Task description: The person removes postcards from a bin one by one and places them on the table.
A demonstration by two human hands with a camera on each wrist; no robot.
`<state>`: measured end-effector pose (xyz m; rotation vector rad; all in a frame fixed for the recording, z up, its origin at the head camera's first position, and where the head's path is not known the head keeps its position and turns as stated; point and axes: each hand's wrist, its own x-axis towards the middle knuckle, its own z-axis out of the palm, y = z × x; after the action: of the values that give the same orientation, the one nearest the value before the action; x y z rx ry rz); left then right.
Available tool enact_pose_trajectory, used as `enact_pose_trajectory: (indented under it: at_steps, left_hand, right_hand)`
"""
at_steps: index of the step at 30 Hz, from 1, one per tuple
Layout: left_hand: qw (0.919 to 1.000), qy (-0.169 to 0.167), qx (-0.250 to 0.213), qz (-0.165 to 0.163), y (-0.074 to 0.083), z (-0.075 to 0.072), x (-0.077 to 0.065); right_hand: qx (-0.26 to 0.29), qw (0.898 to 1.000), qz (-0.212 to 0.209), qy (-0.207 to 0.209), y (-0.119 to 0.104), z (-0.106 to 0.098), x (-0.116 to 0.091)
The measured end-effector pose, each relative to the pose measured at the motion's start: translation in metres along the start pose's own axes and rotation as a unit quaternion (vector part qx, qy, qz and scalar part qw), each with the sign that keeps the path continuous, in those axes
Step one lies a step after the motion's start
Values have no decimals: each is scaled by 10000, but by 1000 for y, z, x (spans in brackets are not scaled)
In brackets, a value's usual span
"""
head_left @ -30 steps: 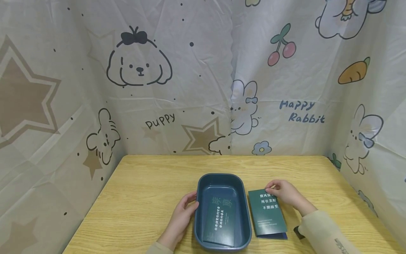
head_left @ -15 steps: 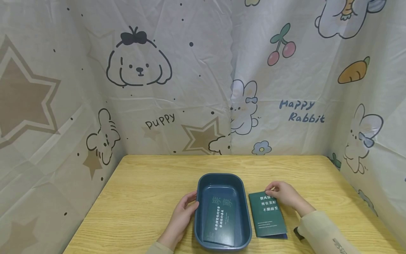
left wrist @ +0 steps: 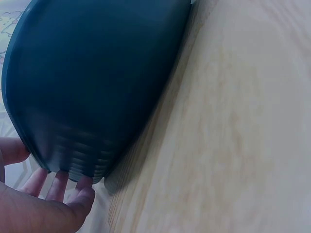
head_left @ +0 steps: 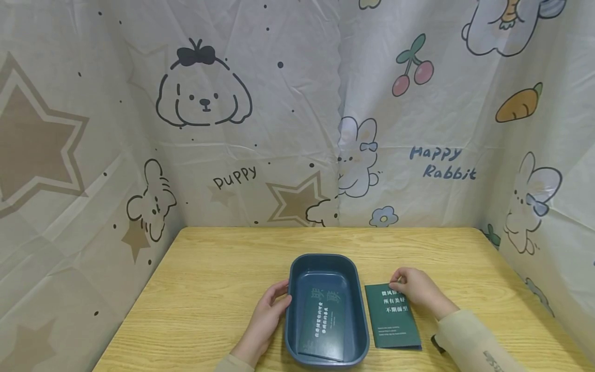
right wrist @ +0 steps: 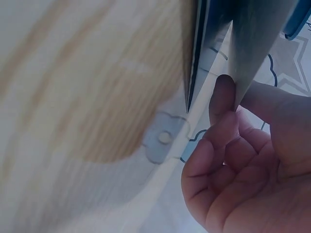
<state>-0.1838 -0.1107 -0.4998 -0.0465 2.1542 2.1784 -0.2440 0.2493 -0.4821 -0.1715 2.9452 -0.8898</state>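
A dark blue rectangular tray stands on the table, a dark green card with white writing lying inside it. My left hand holds the tray's left side, fingers against the outer wall and the thumb at the rim; the left wrist view shows the fingertips along the tray wall. To the right lies a folded green card with white characters. At its top right corner my right hand pinches the upper leaf between thumb and index finger. That leaf stands apart from the lower one in the right wrist view.
The wooden table extends beyond both hands to the curtain printed with cartoon animals at back and sides. A small black object shows at the right sleeve.
The pinched upper leaf of the folded card has lowered slightly, with my right hand shifting a little nearer, and less of the blue inside shows. My left hand and the tray stay put.
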Motion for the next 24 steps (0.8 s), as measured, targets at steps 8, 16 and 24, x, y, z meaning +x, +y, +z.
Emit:
enact_pose_trajectory:
  at_steps: [8,16,24]
  left_hand:
    - [10000,6,36,-34,0,-1,0]
    - [9999,-27,36,-99,3,-1,0]
    - [9999,35,117,-111,-1,0,2]
  right_hand:
    - [-194,9998,20,47,-2,1,0]
    - [-497,9987,56,104,-3,4,2]
    - [-777,9967,-92,210,-6,3,1]
